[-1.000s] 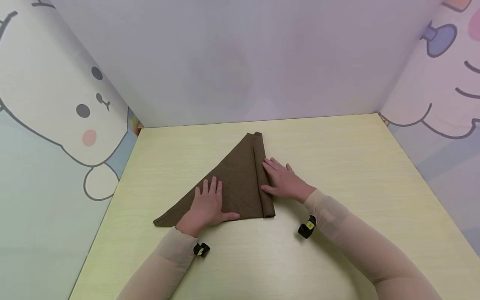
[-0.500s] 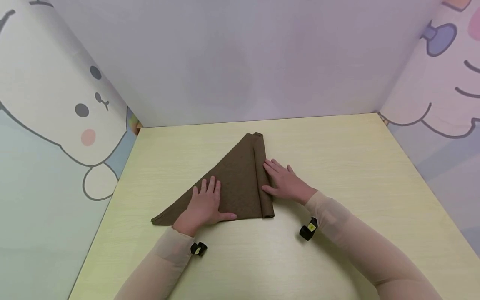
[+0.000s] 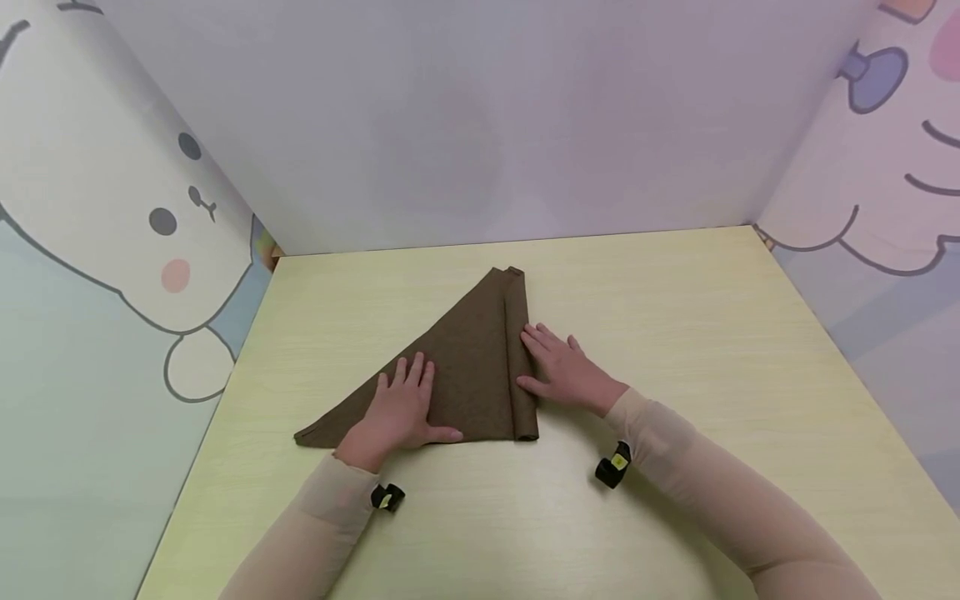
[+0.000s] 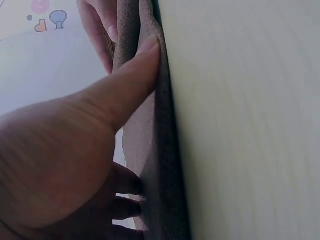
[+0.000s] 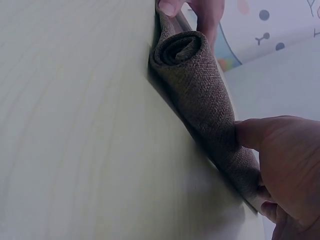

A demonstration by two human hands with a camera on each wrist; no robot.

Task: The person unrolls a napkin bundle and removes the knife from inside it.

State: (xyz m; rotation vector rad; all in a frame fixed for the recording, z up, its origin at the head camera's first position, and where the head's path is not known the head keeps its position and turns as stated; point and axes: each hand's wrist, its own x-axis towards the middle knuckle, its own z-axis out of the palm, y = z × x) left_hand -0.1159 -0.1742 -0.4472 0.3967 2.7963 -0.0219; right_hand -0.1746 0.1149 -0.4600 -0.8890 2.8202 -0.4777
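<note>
A brown cloth (image 3: 472,367) lies on the table as a triangle, its right edge wound into a roll (image 3: 517,358). In the right wrist view the roll's near end (image 5: 180,50) shows a spiral of layers. My left hand (image 3: 393,412) rests on the cloth's left part, fingers spread and thumb (image 4: 132,82) along the near edge. My right hand (image 3: 566,367) lies against the roll's right side with extended fingers, fingertips and thumb (image 5: 250,132) touching it. Part of the cloth is hidden under the left hand.
The pale wooden table (image 3: 660,317) extends around the cloth. A plain wall (image 3: 480,125) stands along its far edge. Walls with cartoon drawings flank it on the left (image 3: 97,367) and right (image 3: 885,192). A small black camera sits at each wrist.
Both hands have shifted slightly left, and the cloth with its roll has slid a little the same way. The right hand has also come slightly nearer.
</note>
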